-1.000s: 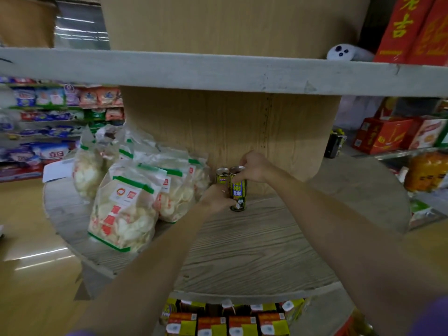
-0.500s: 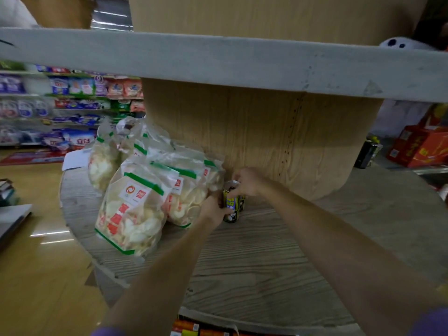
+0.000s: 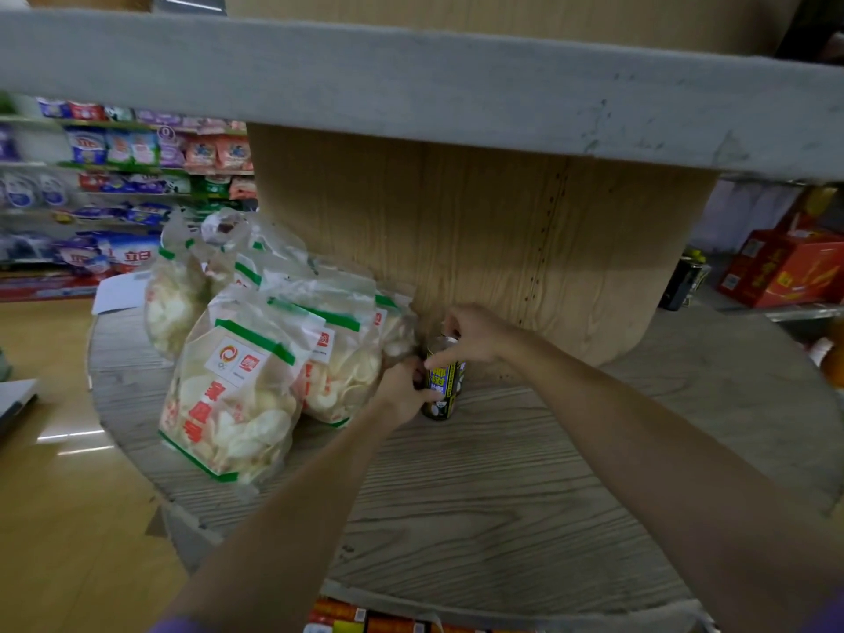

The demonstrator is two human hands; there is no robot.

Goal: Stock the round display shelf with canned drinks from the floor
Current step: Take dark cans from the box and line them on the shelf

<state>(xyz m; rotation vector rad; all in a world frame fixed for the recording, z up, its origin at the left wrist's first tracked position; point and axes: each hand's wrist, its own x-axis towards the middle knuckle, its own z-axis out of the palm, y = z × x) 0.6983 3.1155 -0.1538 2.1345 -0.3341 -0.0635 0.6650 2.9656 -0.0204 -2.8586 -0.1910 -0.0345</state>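
Note:
Two dark drink cans with yellow and blue labels [image 3: 441,388] stand upright on the round grey wooden shelf [image 3: 502,486], close against its tan central column [image 3: 479,249]. My left hand [image 3: 404,388] grips the front can from its left side. My right hand [image 3: 470,333] pinches the can tops from above and the right. The rear can is mostly hidden behind the front one and my fingers.
Clear bags of white chips [image 3: 233,395] crowd the shelf just left of the cans. The upper tier's grey rim [image 3: 411,84] hangs overhead. Another dark can [image 3: 683,285] and red cartons [image 3: 785,267] sit at the right. Colourful boxes [image 3: 365,621] show on the tier below.
The view has moved closer and lower. Both hands stay on the cans by the column, with the cans pushed slightly nearer the bags.

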